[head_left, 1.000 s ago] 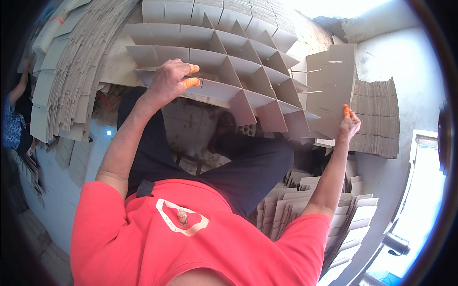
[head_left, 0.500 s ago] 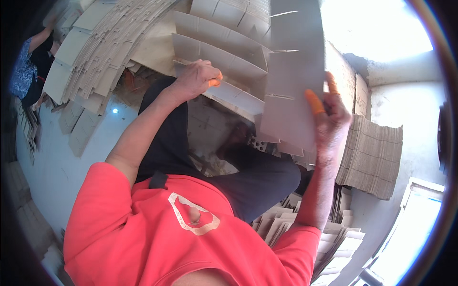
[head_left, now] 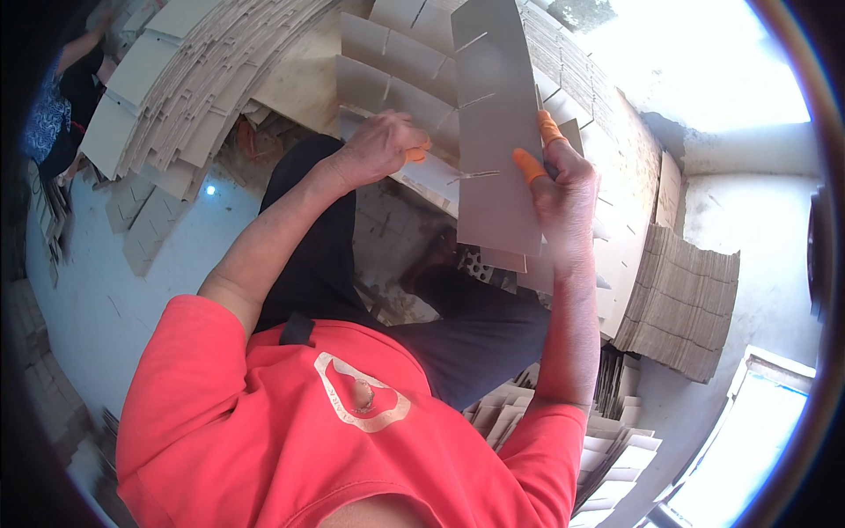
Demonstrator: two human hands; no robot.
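Note:
My right hand (head_left: pixel 565 189), with orange finger covers on its thumb and a finger, grips a long grey-brown slotted cardboard strip (head_left: pixel 497 132) by its right edge. The strip stands on edge, tilted, with several slits along its left side. Left of it, further cardboard strips (head_left: pixel 396 84) stand upright in rows across the work surface. My left hand (head_left: pixel 383 150) is closed at the near end of those rows, beside the nearest strip. An orange cover shows on one of its fingers; what it pinches, if anything, is hidden.
A large fanned stack of cardboard strips (head_left: pixel 194 79) lies at the upper left, near another person (head_left: pixel 55 119). More slotted sheets (head_left: pixel 607 211) lie on the right, with a bundled stack (head_left: pixel 682 299) beside them. Loose strips (head_left: pixel 616 449) stand low at the right, by my elbow.
My right hand has moved left with the cardboard strip, which now leans over the rows, uncovering sheets on the right. My left hand has shifted slightly right and stays closed.

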